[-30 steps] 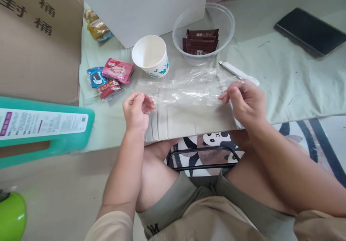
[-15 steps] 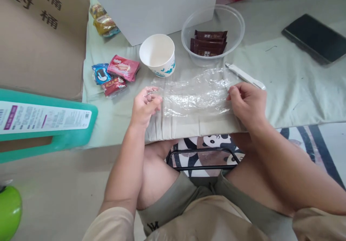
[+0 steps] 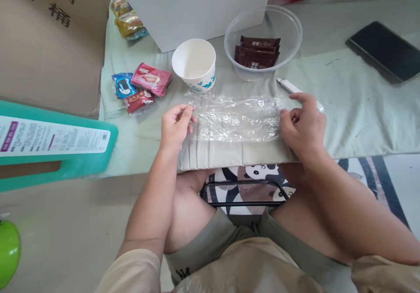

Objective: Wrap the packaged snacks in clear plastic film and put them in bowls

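Observation:
A clear, crinkled plastic bag lies spread out near the front edge of the cloth-covered table. At its left end, my left hand pinches the film between thumb and fingers. My right hand is at the opposite end, thumb against the film and index finger lifted away; its other fingers are curled, partly hiding the grip. Just behind that hand is a white utility knife, its handle end partly covered by my fingers. A white paper cup with a blue pattern stands behind the bag.
Behind the bag, a clear plastic bowl holds brown-wrapped snack bars. Small packaged snacks lie left of the cup. A black phone rests at right. A cardboard box and a teal container stand at left.
My right index finger has lifted away from the thumb. The bag's film now lies flatter and a little wider. The view has shifted slightly.

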`<state>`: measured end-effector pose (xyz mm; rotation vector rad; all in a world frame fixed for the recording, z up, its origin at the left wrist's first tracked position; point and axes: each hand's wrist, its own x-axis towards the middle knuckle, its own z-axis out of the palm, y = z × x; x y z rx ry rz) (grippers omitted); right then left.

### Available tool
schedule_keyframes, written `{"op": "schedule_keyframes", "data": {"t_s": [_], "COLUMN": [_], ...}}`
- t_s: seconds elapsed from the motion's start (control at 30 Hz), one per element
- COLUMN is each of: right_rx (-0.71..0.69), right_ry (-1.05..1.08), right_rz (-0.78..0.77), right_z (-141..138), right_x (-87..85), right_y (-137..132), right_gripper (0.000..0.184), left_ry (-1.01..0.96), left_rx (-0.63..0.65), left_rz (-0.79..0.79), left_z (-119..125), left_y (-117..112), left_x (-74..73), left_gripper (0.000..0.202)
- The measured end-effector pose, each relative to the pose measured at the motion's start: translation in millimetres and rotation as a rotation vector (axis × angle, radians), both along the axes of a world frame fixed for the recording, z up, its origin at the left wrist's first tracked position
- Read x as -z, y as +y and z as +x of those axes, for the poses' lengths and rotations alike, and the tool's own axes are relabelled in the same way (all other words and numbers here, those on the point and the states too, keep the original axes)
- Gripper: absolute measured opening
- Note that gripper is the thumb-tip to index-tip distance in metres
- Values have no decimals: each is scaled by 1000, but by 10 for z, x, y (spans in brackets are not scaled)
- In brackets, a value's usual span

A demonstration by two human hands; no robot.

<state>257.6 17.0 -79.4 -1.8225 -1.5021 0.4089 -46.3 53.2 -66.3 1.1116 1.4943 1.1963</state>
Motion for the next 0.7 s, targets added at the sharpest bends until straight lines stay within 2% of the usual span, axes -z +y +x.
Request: {"op": "schedule_keyframes", "data": {"t_s": [0.1, 0.2, 0.3, 0.47, 0.53, 0.63, 0.7], "right_rx": [-6, 16, 46, 41, 34, 36, 26], "right_ry": [75, 122, 72, -10, -39, -68, -70], "right_rz": [40, 57, 58, 37, 48, 55, 53], "right_z": [20, 52, 80, 101, 105, 109, 108], "right_x": [1, 21, 37, 60, 75, 91, 84], "right_y": [4, 19, 46, 84, 89, 83, 71], "right_gripper": [22, 18, 18, 21, 21, 25, 29], "left_ry": [-13, -45, -14, 66, 32, -45, -31], "left_rx": [3, 64, 71, -22, 15, 99, 83], "left_rz": [-10, -48, -85, -30, -64, -58, 2], "left_z": [-14, -15, 4, 0, -16, -30, -31], "left_y": [1, -1, 10, 53, 54, 37, 30], "left_x": [14, 21, 38, 62, 56, 48, 55], "left_gripper": [29, 32, 34, 26, 26, 37, 43]}}
